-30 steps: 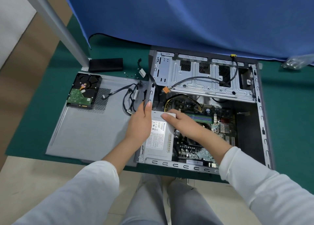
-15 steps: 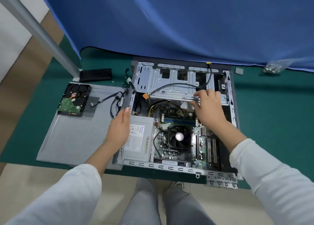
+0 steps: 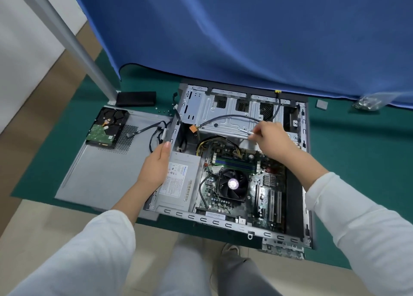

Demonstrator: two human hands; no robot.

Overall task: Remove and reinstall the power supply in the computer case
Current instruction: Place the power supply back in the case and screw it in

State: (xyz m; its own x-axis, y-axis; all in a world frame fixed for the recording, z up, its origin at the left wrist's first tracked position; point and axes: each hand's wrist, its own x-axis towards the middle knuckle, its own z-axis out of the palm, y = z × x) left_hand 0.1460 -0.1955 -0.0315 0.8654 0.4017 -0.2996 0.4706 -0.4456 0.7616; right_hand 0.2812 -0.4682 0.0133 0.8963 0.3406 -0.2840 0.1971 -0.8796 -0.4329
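The grey metal box of the power supply [image 3: 178, 181], white label uppermost, lies inside the open grey steel computer case [image 3: 245, 229], in its near-left corner, with its long axis running from the person out toward the far wall. The left hand [image 3: 156, 166] lies along the supply's left edge, fingers straight and together and pointing far, palm against the case's left wall; it clamps nothing. So the supply sits directly under and just right of those fingers, and the left hand is much the nearer to it.

Farther off and to the right, the right hand [image 3: 271, 138] has its fingers pinched around a slim silver-shafted tool, probably a screwdriver [image 3: 245, 132], whose tip end points left along the lower rail of the silver drive cage [image 3: 225, 117]. From these fingers the supply lies nearer and to the left, across the green motherboard [image 3: 243, 179] with its black fan. If screws must go in, the tool would have to travel that way, I judge.
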